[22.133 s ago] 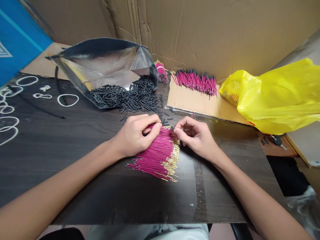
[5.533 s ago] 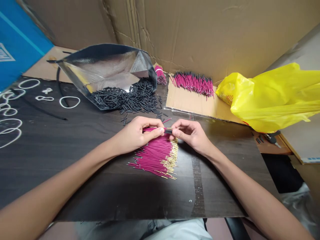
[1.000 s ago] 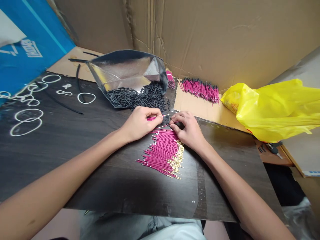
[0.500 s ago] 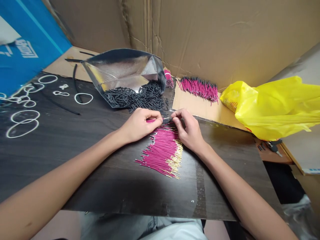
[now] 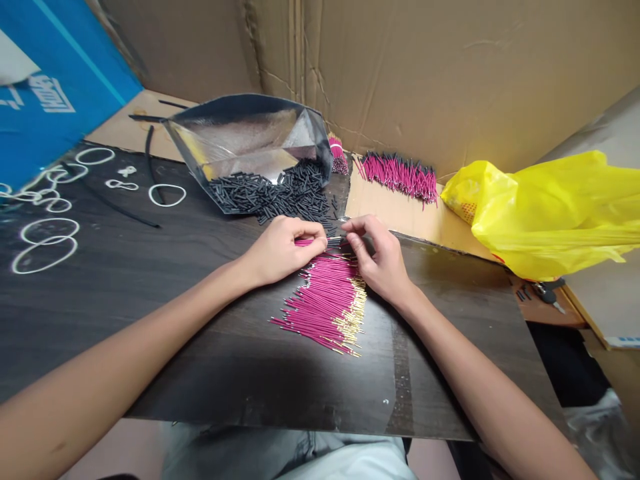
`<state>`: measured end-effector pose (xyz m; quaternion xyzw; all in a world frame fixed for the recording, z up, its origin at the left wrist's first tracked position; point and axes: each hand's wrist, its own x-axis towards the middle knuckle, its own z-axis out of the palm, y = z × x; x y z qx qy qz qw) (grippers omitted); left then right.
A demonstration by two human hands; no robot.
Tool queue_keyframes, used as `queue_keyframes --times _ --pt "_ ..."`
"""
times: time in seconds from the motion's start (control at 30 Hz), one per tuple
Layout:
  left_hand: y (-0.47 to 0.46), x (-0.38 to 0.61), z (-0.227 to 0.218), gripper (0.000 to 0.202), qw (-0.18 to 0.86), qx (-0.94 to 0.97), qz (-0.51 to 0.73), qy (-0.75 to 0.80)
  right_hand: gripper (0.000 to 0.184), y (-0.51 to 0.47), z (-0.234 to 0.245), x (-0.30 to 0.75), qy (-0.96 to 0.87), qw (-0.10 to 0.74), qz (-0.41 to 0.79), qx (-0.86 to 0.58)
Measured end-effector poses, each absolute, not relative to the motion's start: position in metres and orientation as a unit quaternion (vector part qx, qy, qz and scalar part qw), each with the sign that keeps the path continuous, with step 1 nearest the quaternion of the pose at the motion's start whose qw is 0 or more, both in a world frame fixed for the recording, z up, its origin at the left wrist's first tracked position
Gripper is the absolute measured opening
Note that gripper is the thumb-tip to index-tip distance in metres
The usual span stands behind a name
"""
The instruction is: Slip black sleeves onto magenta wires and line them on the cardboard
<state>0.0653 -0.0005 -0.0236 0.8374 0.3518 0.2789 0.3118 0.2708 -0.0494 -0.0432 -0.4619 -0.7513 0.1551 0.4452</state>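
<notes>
A: What lies at the far left of the table?
B: White rubber bands, some overlapping, with a black cord running to the right among them
A: And after those?
B: A silver-lined bag, mouth open, with a heap of short black tubes in it and spilling out toward the hands
A: How does the left hand stand?
B: Thumb against forefinger, it pinches a few pink wires, their tips poking out to the right
A: What about the loose wires?
B: They lie side by side on the table, just below the two hands, gold ends to the right; farther back, beside the bag, sits a tied bundle
A: And the right hand?
B: Its thumb and forefinger bend toward the left hand's fingertips; whether they grip anything cannot be told
A: What is farther right?
B: A row of black-tipped wires on cardboard, then a crumpled yellow bag, with a key near its lower edge
</notes>
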Motion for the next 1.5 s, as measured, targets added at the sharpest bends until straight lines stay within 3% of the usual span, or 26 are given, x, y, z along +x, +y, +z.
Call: queue_keyframes --times 0.7,0.97,1.2,1.5 --pt "0.000 0.065 -0.025 0.026 0.308 0.845 0.263 0.350 0.014 -0.052 -0.043 0.271 -0.752 0.454 0.176 -0.444" --pt "0.001 0.061 -0.020 0.029 0.294 0.871 0.241 0.312 0.009 -0.047 -0.048 0.276 -0.677 0.488 0.325 -0.444" --pt "0.005 0.059 -0.019 0.030 0.360 0.856 0.220 0.298 0.026 -0.041 -0.051 0.280 -0.595 0.500 0.473 -0.415" --pt "0.003 0.058 -0.019 0.030 0.335 0.864 0.227 0.299 0.029 -0.038 -0.050 0.280 -0.570 0.500 0.498 -0.419"
